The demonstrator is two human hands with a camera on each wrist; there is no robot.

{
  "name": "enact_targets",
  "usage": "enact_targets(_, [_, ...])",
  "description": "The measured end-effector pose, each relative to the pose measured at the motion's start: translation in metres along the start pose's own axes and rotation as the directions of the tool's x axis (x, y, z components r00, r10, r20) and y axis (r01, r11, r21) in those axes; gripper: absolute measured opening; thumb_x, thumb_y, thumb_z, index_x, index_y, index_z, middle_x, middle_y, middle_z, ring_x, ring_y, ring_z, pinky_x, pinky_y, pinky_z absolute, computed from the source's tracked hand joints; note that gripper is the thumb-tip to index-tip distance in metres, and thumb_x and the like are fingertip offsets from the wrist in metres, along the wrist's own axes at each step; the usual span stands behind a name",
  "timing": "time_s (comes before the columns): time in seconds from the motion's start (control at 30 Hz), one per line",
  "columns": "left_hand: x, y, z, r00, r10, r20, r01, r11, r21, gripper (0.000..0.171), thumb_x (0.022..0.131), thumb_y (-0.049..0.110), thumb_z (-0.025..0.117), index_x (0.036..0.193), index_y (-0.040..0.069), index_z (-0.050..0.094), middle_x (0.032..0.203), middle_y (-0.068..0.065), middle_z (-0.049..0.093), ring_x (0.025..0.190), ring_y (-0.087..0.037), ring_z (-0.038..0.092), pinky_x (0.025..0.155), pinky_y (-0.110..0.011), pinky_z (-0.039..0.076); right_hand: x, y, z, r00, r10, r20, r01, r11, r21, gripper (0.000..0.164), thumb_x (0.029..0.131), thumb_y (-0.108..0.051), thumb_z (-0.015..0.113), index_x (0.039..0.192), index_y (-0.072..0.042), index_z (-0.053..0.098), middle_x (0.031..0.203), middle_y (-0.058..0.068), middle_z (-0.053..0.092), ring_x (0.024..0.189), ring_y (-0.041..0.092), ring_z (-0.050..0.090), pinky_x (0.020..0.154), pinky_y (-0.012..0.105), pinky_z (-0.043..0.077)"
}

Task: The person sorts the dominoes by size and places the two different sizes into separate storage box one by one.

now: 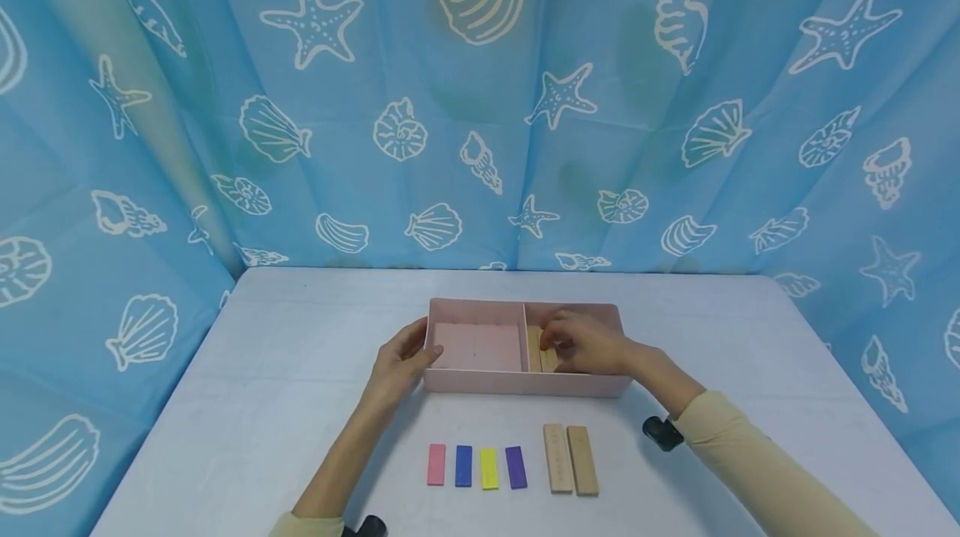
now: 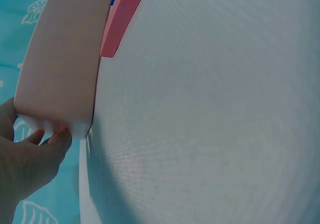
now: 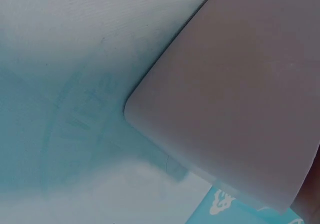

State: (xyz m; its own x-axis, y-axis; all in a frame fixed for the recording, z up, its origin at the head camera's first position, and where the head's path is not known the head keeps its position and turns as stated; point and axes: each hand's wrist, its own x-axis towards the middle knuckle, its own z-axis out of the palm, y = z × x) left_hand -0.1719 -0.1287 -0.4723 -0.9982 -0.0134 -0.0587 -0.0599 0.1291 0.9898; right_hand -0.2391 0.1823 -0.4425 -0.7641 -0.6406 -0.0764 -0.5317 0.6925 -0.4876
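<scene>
A pink box [image 1: 525, 384] with two compartments stands on the table. My left hand [image 1: 401, 362] grips its left wall, the thumb over the rim and the fingers outside; the left wrist view shows this hand [image 2: 37, 161] at the box's end [image 2: 65, 58]. In the right compartment, my right hand [image 1: 588, 343] reaches down with curled fingers and holds a wooden block [image 1: 549, 359]. Another wooden block [image 1: 534, 349] lies just left of it, along the divider. My right fingertips are partly hidden. The right wrist view shows mostly the box's outer wall [image 3: 225, 93].
In front of the box lie a pink block [image 1: 436, 464], a blue block [image 1: 463, 466], a yellow block [image 1: 489, 469] and a purple block [image 1: 516, 468]. Two longer wooden blocks [image 1: 558, 459] lie to their right. A blue shell-patterned curtain [image 1: 480, 103] hangs behind the white table [image 1: 300, 353].
</scene>
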Motion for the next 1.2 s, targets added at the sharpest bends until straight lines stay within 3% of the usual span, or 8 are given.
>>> enact_targets(0.5, [0.000, 0.002, 0.002, 1.000, 0.001, 0.011, -0.001, 1.000, -0.003, 0.060, 0.096, 0.021, 0.067, 0.149, 0.006, 0.042, 0.153, -0.013, 0.041, 0.142, -0.033, 0.035, 0.110, -0.046, 0.037, -0.001, 0.000, 0.000, 1.000, 0.026, -0.012, -0.026, 1.000, 0.009, 0.027, 0.080, -0.008, 0.083, 0.102, -0.014, 0.069, 0.125, 0.007, 0.058, 0.098, 0.017, 0.060, 0.088, 0.030, 0.056])
enact_targets(0.87, [-0.001, 0.000, 0.001, 1.000, -0.002, 0.004, 0.002, 1.000, 0.010, 0.059, 0.095, 0.020, 0.067, 0.148, 0.007, 0.044, 0.153, -0.014, 0.042, 0.142, -0.033, 0.036, 0.110, -0.046, 0.037, -0.005, 0.001, 0.000, 0.999, -0.019, -0.030, 0.019, 1.000, 0.008, 0.025, 0.080, -0.010, 0.083, 0.102, -0.012, 0.070, 0.130, 0.011, 0.056, 0.100, 0.019, 0.058, 0.088, 0.032, 0.056])
enact_targets(1.07, [-0.001, 0.001, 0.000, 1.000, -0.002, 0.004, 0.002, 1.000, 0.007, 0.060, 0.095, 0.021, 0.067, 0.149, 0.007, 0.043, 0.153, -0.013, 0.041, 0.142, -0.033, 0.035, 0.110, -0.046, 0.036, -0.014, -0.002, -0.012, 0.997, -0.014, -0.073, 0.022, 0.994, 0.105, 0.027, 0.085, -0.016, 0.080, 0.109, -0.012, 0.070, 0.137, 0.012, 0.055, 0.112, 0.026, 0.059, 0.093, 0.041, 0.054])
enact_targets(1.2, [-0.002, 0.001, 0.000, 1.000, -0.002, 0.001, 0.002, 1.000, 0.009, 0.060, 0.095, 0.021, 0.067, 0.148, 0.007, 0.044, 0.153, -0.014, 0.041, 0.142, -0.033, 0.035, 0.110, -0.046, 0.036, -0.024, -0.005, -0.026, 0.991, -0.031, -0.130, 0.045, 0.992, 0.114, 0.030, 0.088, -0.023, 0.077, 0.115, -0.011, 0.070, 0.139, 0.012, 0.054, 0.118, 0.029, 0.058, 0.094, 0.045, 0.053])
